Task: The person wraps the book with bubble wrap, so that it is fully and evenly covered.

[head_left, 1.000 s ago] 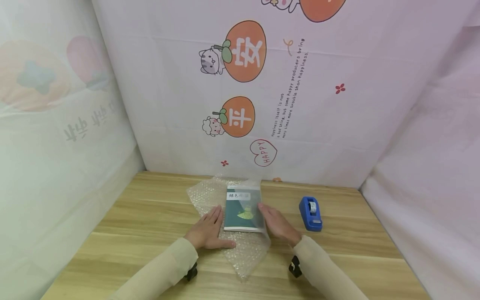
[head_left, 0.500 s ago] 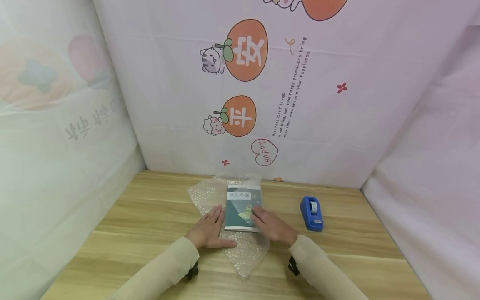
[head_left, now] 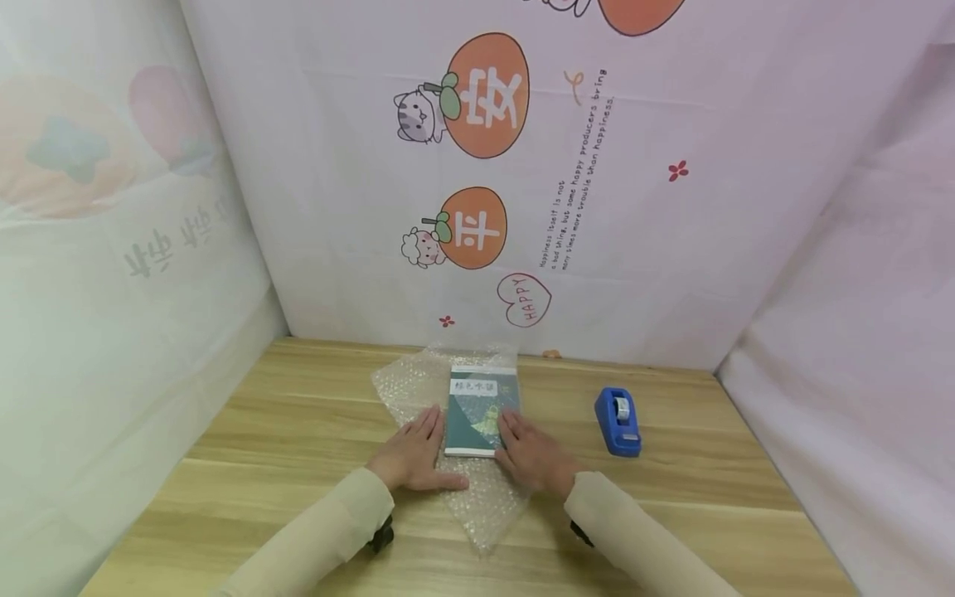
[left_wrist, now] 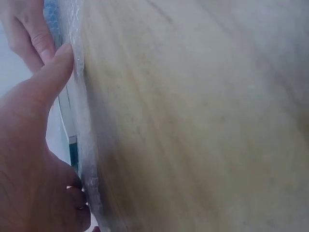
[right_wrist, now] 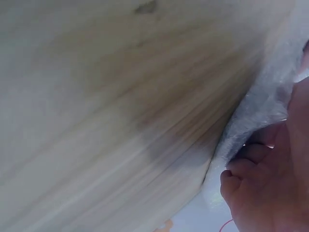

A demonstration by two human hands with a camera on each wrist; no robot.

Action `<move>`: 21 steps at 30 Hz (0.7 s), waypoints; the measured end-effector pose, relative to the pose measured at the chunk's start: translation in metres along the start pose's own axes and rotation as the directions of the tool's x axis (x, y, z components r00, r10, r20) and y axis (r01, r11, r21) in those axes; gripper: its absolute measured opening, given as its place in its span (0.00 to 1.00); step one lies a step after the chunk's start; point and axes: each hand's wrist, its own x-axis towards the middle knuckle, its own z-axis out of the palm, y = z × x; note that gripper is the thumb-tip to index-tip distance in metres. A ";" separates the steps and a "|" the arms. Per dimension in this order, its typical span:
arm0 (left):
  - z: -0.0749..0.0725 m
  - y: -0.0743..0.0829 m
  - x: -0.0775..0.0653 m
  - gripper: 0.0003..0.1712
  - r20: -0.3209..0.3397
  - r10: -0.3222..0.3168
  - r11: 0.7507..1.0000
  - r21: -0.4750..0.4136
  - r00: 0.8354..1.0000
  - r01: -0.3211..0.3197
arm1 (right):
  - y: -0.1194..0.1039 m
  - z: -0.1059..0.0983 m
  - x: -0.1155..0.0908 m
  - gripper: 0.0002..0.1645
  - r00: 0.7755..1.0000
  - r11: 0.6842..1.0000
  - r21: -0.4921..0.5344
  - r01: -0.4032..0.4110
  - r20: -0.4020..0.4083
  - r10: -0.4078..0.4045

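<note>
A green booklet [head_left: 464, 423] with a white title label lies on a sheet of bubble wrap [head_left: 477, 506] on the wooden table. The wrap's right flap is folded over part of the cover. My left hand [head_left: 414, 456] rests flat on the wrap along the booklet's left edge, thumb stretched out below its lower edge. On the right side, my right hand [head_left: 533, 452] presses the folded flap onto the cover with extended fingers. In the left wrist view the left thumb [left_wrist: 58, 67] lies on the wrap's edge. The right wrist view shows my right fingers [right_wrist: 246, 169] against the wrap.
A blue tape dispenser [head_left: 619, 423] stands on the table [head_left: 298, 464] to the right of the booklet. White printed cloth [head_left: 612, 315] hangs as a wall behind the table, with more cloth on both sides.
My right hand has moved left from the booklet's right edge onto its cover, bringing the bubble wrap flap down flat over it. My left hand has stayed in place.
</note>
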 end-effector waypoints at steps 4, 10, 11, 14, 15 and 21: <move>-0.003 -0.004 0.001 0.72 -0.026 0.042 0.999 -0.021 0.999 -0.043 | -0.002 0.001 0.000 0.39 0.999 0.998 -0.058 0.022 -0.024 -0.024; -0.026 -0.008 -0.002 0.65 0.035 0.022 0.999 -0.049 0.999 -0.020 | -0.005 0.003 0.002 0.38 0.999 0.993 -0.117 0.026 -0.041 -0.031; -0.030 -0.010 -0.002 0.64 0.038 0.017 0.999 -0.048 0.999 -0.015 | -0.006 0.003 0.002 0.38 0.999 0.992 -0.124 0.025 -0.042 -0.031; -0.045 -0.016 -0.003 0.60 0.032 0.015 0.999 -0.046 0.999 -0.014 | -0.007 0.002 0.002 0.38 0.999 0.991 -0.129 0.022 -0.044 -0.028; -0.049 -0.019 -0.003 0.59 0.028 0.010 0.999 -0.054 1.000 -0.008 | -0.007 0.003 0.002 0.38 0.999 0.992 -0.127 0.021 -0.044 -0.027; -0.077 -0.039 -0.003 0.58 -0.009 -0.058 0.993 -0.106 0.998 0.057 | -0.005 0.006 0.002 0.38 0.999 0.994 -0.109 0.015 -0.043 -0.019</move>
